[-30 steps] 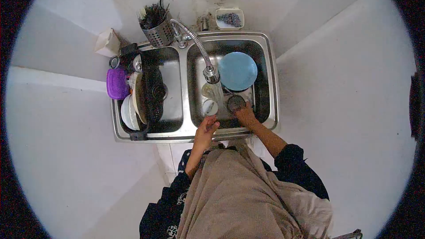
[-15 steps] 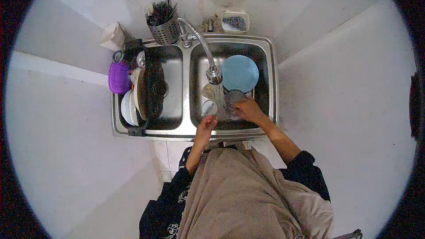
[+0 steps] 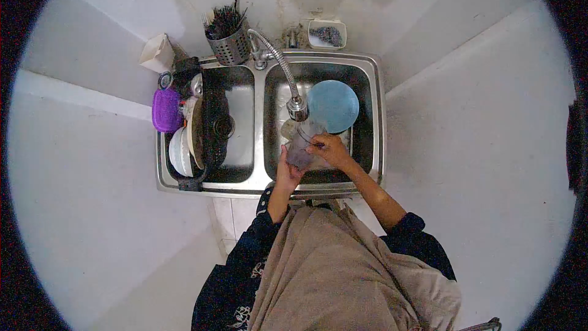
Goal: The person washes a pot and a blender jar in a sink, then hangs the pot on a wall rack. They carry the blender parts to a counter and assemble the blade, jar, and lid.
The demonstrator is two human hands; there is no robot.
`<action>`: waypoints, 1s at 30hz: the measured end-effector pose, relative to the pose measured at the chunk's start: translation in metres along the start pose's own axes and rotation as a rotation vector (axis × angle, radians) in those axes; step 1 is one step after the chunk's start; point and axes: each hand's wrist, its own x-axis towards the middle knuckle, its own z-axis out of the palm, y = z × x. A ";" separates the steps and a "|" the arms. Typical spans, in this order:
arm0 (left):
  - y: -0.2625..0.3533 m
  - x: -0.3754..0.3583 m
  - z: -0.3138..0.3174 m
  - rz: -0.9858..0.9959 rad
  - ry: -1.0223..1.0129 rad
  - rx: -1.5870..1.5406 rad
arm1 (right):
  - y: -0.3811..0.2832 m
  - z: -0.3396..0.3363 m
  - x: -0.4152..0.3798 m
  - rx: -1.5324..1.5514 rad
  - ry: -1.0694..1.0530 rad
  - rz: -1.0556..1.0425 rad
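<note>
A translucent, greyish cup-like vessel (image 3: 299, 155) is held below the faucet head (image 3: 297, 109), over the right basin of the sink (image 3: 260, 129). My left hand (image 3: 288, 170) is wrapped around its lower left side. At the upper right rim, my right hand (image 3: 329, 149) grips it with bent fingers. Just behind my hands, a light blue plate (image 3: 332, 106) rests in the basin. A small yellowish item (image 3: 288, 128) sits left of the water stream, partly covered by the vessel, and I cannot make out its kind.
Left of the other basin stands a black dish rack (image 3: 214, 129) with bowls (image 3: 180, 151) and a purple container (image 3: 166, 111). Behind the sink are a metal cutlery holder (image 3: 231, 48) and a white box with a scouring pad (image 3: 326, 35). Walls rise on both sides.
The vessel has moved left, under the faucet, with my right hand. My left hand has come up and closed around it. The white round thing near my left hand is now hidden.
</note>
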 end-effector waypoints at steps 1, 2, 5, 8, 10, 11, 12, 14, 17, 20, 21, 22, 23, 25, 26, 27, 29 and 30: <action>0.003 -0.004 0.008 -0.003 -0.032 -0.045 | 0.002 0.002 -0.001 0.026 0.017 0.005; 0.006 -0.007 0.014 -0.001 -0.033 -0.061 | 0.004 0.004 -0.002 0.050 0.036 0.010; 0.014 -0.007 0.019 0.024 0.004 -0.052 | 0.007 0.004 -0.003 0.227 0.012 0.036; 0.023 -0.002 0.009 0.086 0.105 0.109 | 0.021 0.009 0.010 0.363 -0.052 0.112; 0.029 -0.002 0.009 0.145 0.155 0.263 | 0.006 0.005 0.016 0.333 -0.001 0.249; 0.033 -0.004 0.015 0.169 0.189 0.282 | -0.004 0.002 0.020 0.318 0.023 0.318; 0.036 -0.006 0.022 0.266 0.254 0.348 | 0.000 0.004 0.026 0.350 0.026 0.323; 0.045 -0.018 0.043 0.464 0.388 0.483 | 0.023 0.016 0.040 0.419 0.029 0.331; 0.058 -0.006 0.031 0.753 0.440 0.867 | 0.052 0.030 0.053 0.360 0.019 0.314; 0.062 -0.005 0.032 0.805 0.439 0.925 | 0.046 0.035 0.052 0.844 0.042 0.376; 0.058 0.008 0.017 0.764 0.390 0.824 | 0.043 0.034 0.050 0.768 0.023 0.380; 0.055 0.015 0.008 0.722 0.341 0.724 | 0.024 0.027 0.047 0.694 0.004 0.384; 0.054 0.009 0.012 0.598 0.281 0.585 | 0.012 0.023 0.044 0.619 -0.014 0.388; 0.048 -0.001 0.019 0.343 0.156 0.306 | 0.008 0.018 0.036 0.551 0.043 0.250; 0.044 0.000 0.020 0.316 0.122 0.270 | 0.007 0.015 0.031 0.515 0.071 0.180; 0.039 0.002 0.023 0.289 0.088 0.234 | 0.006 0.010 0.027 0.473 0.073 0.173; 0.036 -0.008 0.041 0.171 0.096 0.174 | 0.005 0.000 0.015 0.387 0.077 0.158; 0.034 -0.008 0.041 0.120 0.052 0.162 | 0.006 -0.004 0.010 0.347 0.077 0.141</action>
